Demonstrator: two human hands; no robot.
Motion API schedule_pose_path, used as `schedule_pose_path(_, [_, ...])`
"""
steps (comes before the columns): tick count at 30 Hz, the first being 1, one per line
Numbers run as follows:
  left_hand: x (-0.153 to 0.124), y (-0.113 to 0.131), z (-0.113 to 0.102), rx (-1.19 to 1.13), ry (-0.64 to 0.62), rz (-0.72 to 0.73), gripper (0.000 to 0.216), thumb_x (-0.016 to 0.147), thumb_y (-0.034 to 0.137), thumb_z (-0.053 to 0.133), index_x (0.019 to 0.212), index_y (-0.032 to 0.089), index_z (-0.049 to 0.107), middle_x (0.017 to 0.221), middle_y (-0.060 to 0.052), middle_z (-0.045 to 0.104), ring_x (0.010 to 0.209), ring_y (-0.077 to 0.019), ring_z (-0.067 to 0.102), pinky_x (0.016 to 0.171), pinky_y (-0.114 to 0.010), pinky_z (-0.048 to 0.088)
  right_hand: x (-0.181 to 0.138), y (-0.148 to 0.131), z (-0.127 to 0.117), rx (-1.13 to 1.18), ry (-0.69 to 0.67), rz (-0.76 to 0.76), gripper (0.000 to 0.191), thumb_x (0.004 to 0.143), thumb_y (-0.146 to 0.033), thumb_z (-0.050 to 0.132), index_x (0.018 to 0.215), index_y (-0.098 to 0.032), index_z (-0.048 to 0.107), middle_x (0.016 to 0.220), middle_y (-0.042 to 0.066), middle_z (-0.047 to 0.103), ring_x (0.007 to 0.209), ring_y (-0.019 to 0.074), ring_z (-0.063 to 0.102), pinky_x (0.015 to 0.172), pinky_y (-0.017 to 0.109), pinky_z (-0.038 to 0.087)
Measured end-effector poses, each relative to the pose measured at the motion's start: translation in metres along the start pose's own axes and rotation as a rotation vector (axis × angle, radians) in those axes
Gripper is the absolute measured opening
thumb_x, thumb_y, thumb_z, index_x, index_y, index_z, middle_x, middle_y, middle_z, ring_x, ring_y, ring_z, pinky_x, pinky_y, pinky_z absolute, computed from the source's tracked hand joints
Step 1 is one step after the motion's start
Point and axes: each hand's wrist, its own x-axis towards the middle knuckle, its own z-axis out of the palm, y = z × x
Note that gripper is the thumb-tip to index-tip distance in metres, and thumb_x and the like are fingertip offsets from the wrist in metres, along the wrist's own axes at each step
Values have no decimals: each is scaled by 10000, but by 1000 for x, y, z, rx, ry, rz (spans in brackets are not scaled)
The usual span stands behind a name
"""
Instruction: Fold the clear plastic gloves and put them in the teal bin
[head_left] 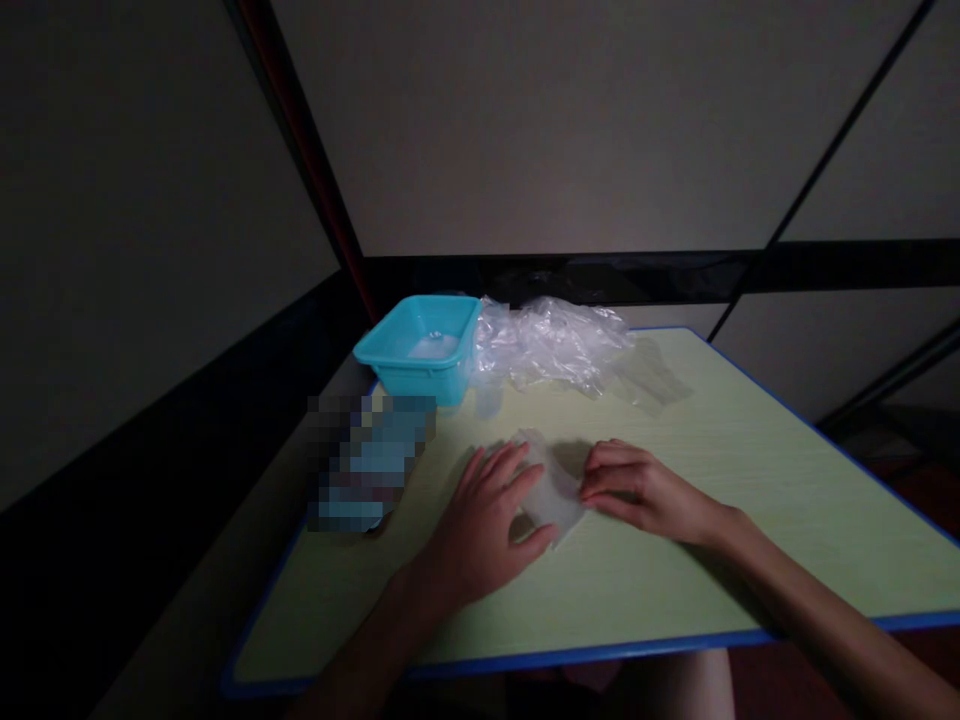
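A small translucent plastic bag (553, 490) lies on the pale green table in front of me. My left hand (487, 520) rests palm down over its left side, fingers spread, pressing it to the table. At its right edge my right hand (637, 490) is closed in a pinch on the plastic between thumb and fingertips. Part of the bag is hidden under my left fingers, and whether anything is inside it cannot be made out.
A turquoise plastic basin (416, 378) with something whitish inside stands at the back left. Beside it lies a crumpled heap of clear plastic bags (562, 345). A pixelated, blurred item (379, 460) sits near the left edge of the table (750, 580). Wall panels rise behind.
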Motion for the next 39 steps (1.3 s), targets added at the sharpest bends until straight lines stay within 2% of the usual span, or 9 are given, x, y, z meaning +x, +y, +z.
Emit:
schedule_pose_path(3, [-14,18,1,7,39,-9,381,789,242,558,1163,176,528,1327,-104,451,1245,-252,371,1054,-482,239,-3,-12,0,-266,-13,-103,228,906,-225,442,777,-150,614,752,42,580,723,148,506,660,301,365])
schedule_pose_path(6, [-29,31,8,29,-3,53,483,784,224,561,1249,151,451,1353,-107,421,1247,-251,375,1041,-466,295,-10,-16,4,-469,-47,-131,275,914,-172,409,706,-156,588,677,20,570,655,143,486,599,299,335])
schedule_pose_path(12, [-40,32,18,130,-90,90,556,775,233,580,1284,89,407,1373,-126,377,1245,-271,376,1011,-464,355,-17,-14,10,-672,-52,-292,299,886,-95,384,668,-160,577,673,23,577,608,146,468,573,311,332])
schedule_pose_path(27, [-38,31,14,80,-95,86,543,806,233,532,1308,104,373,1388,-107,362,1268,-253,338,1042,-469,306,-12,-14,13,-731,-102,-319,277,897,-105,379,707,-156,575,675,17,582,628,142,518,558,298,391])
schedule_pose_path(30, [-39,30,16,66,-58,92,565,789,216,541,1314,111,362,1391,-103,361,1265,-252,343,1037,-463,318,-14,-11,13,-727,-94,-311,259,910,-127,375,769,-138,593,856,53,645,768,157,577,642,294,460])
schedule_pose_path(33, [-40,28,18,57,-4,69,545,770,194,541,1288,101,397,1375,-116,385,1250,-255,367,1019,-452,348,-16,-10,16,-708,-103,-306,250,915,-137,365,860,-109,608,1093,104,620,960,185,578,807,325,487])
schedule_pose_path(36, [-40,27,18,39,34,27,511,764,201,533,1255,97,438,1347,-130,422,1229,-256,397,1011,-454,358,-19,-13,22,-653,-91,-249,285,910,-113,332,923,-72,614,1119,143,615,1058,204,555,893,345,477])
schedule_pose_path(39, [-39,27,16,3,40,-1,502,753,239,550,1230,106,472,1326,-125,451,1220,-260,408,1025,-467,333,-20,-19,27,-570,-70,-156,330,901,-110,293,987,-51,607,1133,170,606,1108,212,530,907,351,481])
